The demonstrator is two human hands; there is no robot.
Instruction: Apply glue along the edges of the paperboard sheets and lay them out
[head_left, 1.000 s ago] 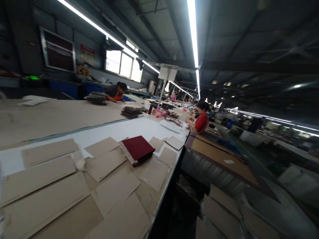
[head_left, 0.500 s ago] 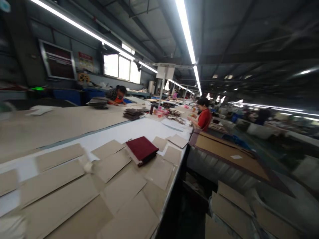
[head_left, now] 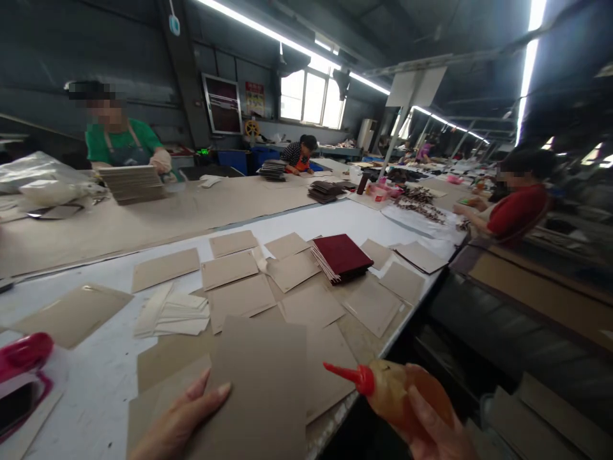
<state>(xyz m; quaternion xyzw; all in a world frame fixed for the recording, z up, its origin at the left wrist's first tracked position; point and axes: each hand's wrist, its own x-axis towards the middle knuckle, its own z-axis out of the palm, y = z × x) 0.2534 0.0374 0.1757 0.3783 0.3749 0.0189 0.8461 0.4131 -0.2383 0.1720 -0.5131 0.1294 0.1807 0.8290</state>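
My left hand (head_left: 179, 418) grips the left edge of a grey-brown cardboard sheet (head_left: 258, 383) at the near edge of the table, thumb on top. My right hand (head_left: 431, 428) is wrapped round a squeeze glue bottle (head_left: 393, 390) with a red nozzle that points left toward the sheet. Several more cardboard sheets (head_left: 239, 300) lie spread over the white table (head_left: 100, 377). A stack of dark red covers (head_left: 341, 255) sits further back among them.
A pile of white paper strips (head_left: 172, 313) lies left of the sheets, and a red object (head_left: 22, 358) at the far left. A person in green (head_left: 119, 144) holds a stack of boards across the table. A person in red (head_left: 517, 204) works at the right. The table edge drops off at the right.
The view has swung left and down. Both my hands, the held sheet and the glue bottle have come into view, as has the person in green.
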